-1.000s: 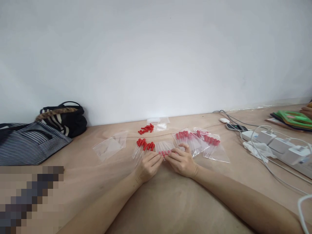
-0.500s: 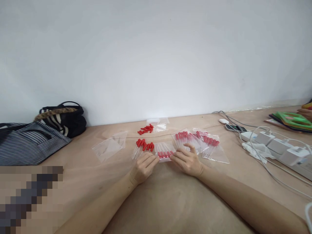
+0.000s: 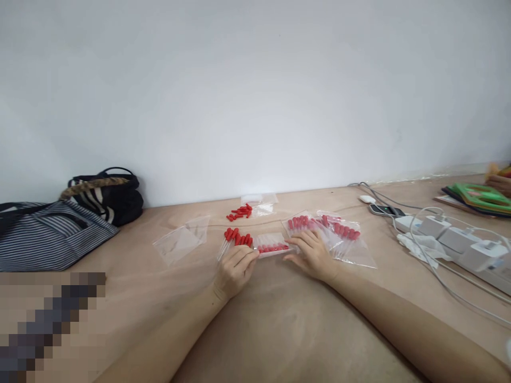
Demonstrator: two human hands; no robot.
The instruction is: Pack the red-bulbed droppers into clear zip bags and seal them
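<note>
A clear plastic bag point(image 3: 269, 239) holds several droppers, their red bulbs lined up along its near edge. My left hand point(image 3: 236, 268) is closed, pinching the bag's near left corner between thumb and fingers. At the bag's right end, my right hand point(image 3: 313, 255) has its thumb apart from its fingers; the fingertips are over or beside the bag's edge. Loose droppers with red bulbs point(image 3: 238, 237) lie just beyond my left hand. Past my right hand are more bags of droppers, one nearer point(image 3: 299, 222) and one farther right point(image 3: 346, 231).
Loose red bulbs point(image 3: 239, 211) lie near the wall beside a clear bag of thin tubes point(image 3: 263, 207). A flat clear bag point(image 3: 181, 239) is at left. Striped point(image 3: 59, 234) and black bags point(image 3: 115, 197) stand far left. Chargers point(image 3: 459, 242), cables and green frames point(image 3: 479, 194) occupy the right.
My right hand has shifted slightly right and its thumb has parted from its fingers, off the bag's near edge. My left hand still pinches the left corner.
</note>
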